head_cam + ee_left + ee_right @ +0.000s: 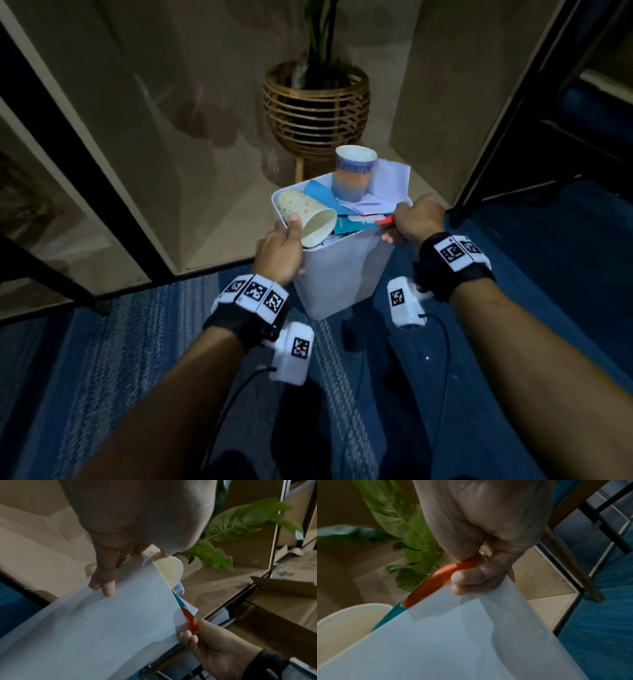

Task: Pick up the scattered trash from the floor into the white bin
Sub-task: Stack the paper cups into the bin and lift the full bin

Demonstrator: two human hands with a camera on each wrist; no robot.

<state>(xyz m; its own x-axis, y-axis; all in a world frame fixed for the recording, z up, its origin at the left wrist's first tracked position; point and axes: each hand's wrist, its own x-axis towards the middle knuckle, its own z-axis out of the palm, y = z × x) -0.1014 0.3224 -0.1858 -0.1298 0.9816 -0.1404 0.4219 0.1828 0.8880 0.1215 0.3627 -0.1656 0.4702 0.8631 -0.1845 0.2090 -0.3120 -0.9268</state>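
The white bin [339, 274] is over the blue carpet between my hands, heaped above its rim. On top are a spotted paper cup [305, 212] on its side, an upright striped cup [352, 174], white paper [390, 181] and teal paper [322, 197]. My left hand [284, 246] grips the bin's left rim, thumb by the spotted cup, fingers [104, 582] down the outer wall [85, 628]. My right hand [414, 219] grips the right rim and pinches an orange wrapper [436, 580] against it. I cannot tell whether the bin's base touches the floor.
A plant in a wicker basket stand [315, 109] is just behind the bin in a beige-floored corner. Glass panels with black frames [102, 164] close in on both sides. Flattened cardboard boxes [283, 601] lie to the right. A furniture leg [573, 568] stands on the carpet [102, 359].
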